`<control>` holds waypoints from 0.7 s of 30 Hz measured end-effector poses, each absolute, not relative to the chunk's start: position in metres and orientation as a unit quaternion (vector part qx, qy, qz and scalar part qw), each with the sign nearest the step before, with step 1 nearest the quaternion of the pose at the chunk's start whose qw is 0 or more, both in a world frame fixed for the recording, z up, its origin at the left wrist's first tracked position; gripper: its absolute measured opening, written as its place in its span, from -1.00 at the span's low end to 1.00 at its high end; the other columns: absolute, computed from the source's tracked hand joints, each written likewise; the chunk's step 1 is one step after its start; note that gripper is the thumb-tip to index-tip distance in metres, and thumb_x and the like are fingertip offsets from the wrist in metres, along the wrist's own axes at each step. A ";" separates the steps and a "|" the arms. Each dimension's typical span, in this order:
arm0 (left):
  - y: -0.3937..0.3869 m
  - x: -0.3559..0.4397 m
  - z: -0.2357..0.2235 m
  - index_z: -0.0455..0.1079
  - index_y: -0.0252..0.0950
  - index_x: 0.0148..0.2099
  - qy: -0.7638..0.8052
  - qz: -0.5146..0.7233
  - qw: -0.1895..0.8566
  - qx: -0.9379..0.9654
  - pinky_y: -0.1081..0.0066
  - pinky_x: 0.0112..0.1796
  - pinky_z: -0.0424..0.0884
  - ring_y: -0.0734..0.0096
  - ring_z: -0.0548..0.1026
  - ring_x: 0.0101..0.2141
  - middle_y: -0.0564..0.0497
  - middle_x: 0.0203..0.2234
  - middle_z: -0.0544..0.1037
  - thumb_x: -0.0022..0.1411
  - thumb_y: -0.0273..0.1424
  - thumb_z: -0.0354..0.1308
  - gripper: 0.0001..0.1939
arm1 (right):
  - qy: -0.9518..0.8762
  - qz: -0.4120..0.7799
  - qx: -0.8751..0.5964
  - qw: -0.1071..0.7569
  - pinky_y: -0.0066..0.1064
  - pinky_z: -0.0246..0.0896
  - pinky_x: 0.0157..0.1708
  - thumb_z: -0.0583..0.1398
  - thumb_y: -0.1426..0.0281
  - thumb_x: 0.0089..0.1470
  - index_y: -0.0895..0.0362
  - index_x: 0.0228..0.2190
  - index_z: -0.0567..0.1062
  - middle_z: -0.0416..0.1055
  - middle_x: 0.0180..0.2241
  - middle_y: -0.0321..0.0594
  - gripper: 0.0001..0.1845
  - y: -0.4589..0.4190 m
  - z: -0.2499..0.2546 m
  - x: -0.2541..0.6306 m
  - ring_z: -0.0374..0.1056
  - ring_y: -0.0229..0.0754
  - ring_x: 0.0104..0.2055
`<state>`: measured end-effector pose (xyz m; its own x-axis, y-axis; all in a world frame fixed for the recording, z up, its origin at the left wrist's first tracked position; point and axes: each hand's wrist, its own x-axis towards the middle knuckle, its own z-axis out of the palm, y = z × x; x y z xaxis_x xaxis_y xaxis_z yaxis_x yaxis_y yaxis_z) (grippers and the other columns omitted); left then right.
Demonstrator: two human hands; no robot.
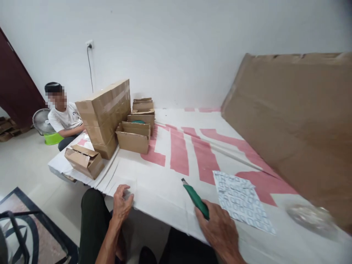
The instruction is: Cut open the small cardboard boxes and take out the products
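Observation:
My right hand (218, 227) is wrapped round a green-handled utility knife (196, 199), whose short grey tip points away to the left, just above the cloth. At the table's front edge is my left hand (121, 203), its fingers loosely curled and the thumb apart from them; I see nothing plainly held there. A faint clear patch lies beside its fingertips, too indistinct to name. Right of the knife lies a sheet of blue-and-white printed labels (242, 200) on the white and red cloth (159, 187).
Open cardboard boxes (133, 141) stand in a row beside a tall stack of taped cartons (103, 117). A small carton (84, 161) sits at the left edge. A large cardboard box (291, 121) and a clear plastic roll (312, 220) are right. Another person (64, 117) sits behind the stack.

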<state>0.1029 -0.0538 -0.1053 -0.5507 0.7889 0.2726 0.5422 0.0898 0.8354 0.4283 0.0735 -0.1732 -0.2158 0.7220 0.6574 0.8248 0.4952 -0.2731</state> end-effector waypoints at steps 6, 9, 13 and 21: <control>-0.080 0.060 -0.093 0.48 -0.13 -0.11 0.766 0.529 0.067 0.358 0.06 -0.10 0.58 -0.06 0.61 -0.07 -0.20 -0.12 0.61 0.09 -0.19 0.28 -0.70 | -0.778 -0.074 -0.497 0.377 -0.13 0.31 -0.22 0.07 0.25 0.31 0.13 -0.09 0.47 0.54 -0.26 0.00 -0.71 0.073 -0.174 0.429 0.42 0.12 -0.23; -0.089 0.033 -0.087 0.43 -0.19 -0.06 0.778 0.553 0.027 0.296 0.08 -0.12 0.59 -0.05 0.60 -0.08 -0.19 -0.12 0.58 0.08 -0.09 0.28 -0.57 | -0.779 -0.058 -0.500 0.374 -0.11 0.31 -0.22 0.08 0.24 0.29 0.12 -0.08 0.47 0.54 -0.25 0.00 -0.71 0.074 -0.175 0.430 0.42 0.13 -0.23; -0.094 -0.014 -0.069 0.34 -0.27 0.05 0.780 0.586 -0.033 0.220 0.04 -0.02 0.57 -0.05 0.55 0.02 -0.23 -0.02 0.50 0.10 -0.01 0.27 -0.42 | -0.775 -0.060 -0.499 0.383 -0.12 0.31 -0.23 0.07 0.25 0.30 0.12 -0.10 0.47 0.52 -0.27 0.00 -0.72 0.073 -0.173 0.429 0.42 0.12 -0.23; -0.082 -0.079 -0.027 0.24 -0.23 0.24 0.777 0.593 -0.081 0.196 0.09 0.07 0.54 0.01 0.50 0.15 -0.25 0.18 0.38 0.17 -0.06 0.37 -0.29 | -0.769 -0.054 -0.509 0.384 -0.11 0.32 -0.22 0.08 0.27 0.29 0.10 -0.12 0.47 0.52 -0.29 -0.03 -0.75 0.074 -0.173 0.426 0.42 0.12 -0.25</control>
<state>-0.0787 -0.0816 -0.0273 -0.9100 0.2092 0.3580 0.4004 0.2196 0.8896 0.4255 0.0743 -0.1732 -0.1873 0.7413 0.6445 0.8235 0.4762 -0.3083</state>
